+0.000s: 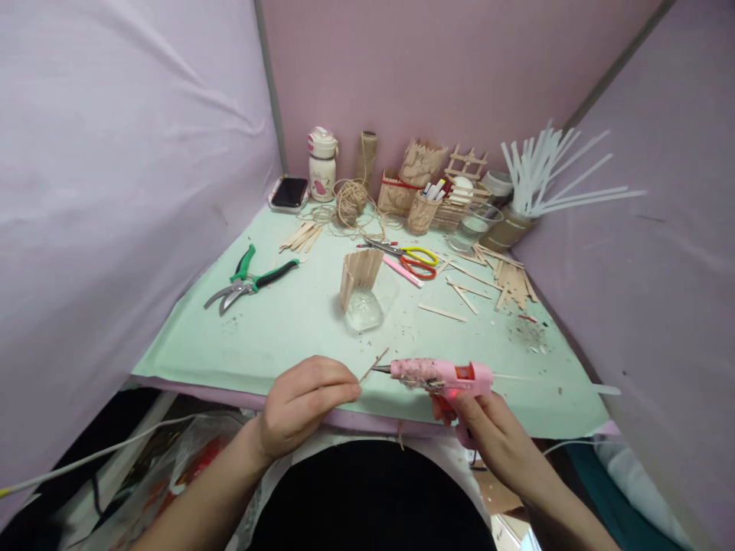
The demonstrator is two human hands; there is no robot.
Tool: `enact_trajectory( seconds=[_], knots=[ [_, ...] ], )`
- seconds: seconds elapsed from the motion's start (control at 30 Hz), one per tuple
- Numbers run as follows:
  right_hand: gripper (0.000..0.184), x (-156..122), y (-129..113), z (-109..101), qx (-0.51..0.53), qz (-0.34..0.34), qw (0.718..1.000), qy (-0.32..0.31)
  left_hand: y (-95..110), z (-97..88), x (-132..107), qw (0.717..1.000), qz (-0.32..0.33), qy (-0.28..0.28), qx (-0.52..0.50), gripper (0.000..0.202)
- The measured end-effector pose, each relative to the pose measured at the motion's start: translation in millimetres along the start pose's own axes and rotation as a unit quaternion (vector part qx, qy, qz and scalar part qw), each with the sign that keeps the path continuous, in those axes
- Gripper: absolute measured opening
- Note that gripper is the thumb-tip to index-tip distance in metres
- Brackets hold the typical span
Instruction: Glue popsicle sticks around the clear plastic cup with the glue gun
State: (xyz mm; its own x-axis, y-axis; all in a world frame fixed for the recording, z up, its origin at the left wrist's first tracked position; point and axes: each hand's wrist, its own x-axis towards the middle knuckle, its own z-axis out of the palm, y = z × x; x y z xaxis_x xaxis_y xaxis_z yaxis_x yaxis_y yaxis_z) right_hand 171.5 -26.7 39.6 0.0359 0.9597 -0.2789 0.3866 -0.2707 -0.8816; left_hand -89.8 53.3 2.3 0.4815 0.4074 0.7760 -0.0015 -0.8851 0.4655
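In my right hand (485, 421) is a pink hot glue gun (425, 373), its metal nozzle pointing left and a clear glue stick (551, 383) jutting from its back. My left hand (313, 398) pinches a thin wooden craft stick (375, 364) close to the nozzle; whether the two touch I cannot tell. Beyond my hands stands a small clear plastic container (365, 312). Upright craft sticks (361, 275) line its back and left sides.
Green-handled pruning shears (244, 285) lie open at left. Scissors (410, 256) and a pink stick (403, 272) lie behind the container. Loose craft sticks (511, 279) spread at right. Twine (350, 203), a bottle (322, 164), a phone (289, 193), a clear cup (472, 228) and white glue sticks (540, 172) line the back.
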Motion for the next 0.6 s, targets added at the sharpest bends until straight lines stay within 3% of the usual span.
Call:
enact_trajectory(
  seconds=[0.6],
  knots=[
    [0.056,0.8,0.6,-1.5,-0.017,-0.008,1.000,0.004,2.0,-0.4,0.3,1.000,-0.003,-0.002,0.010,0.034]
  ],
)
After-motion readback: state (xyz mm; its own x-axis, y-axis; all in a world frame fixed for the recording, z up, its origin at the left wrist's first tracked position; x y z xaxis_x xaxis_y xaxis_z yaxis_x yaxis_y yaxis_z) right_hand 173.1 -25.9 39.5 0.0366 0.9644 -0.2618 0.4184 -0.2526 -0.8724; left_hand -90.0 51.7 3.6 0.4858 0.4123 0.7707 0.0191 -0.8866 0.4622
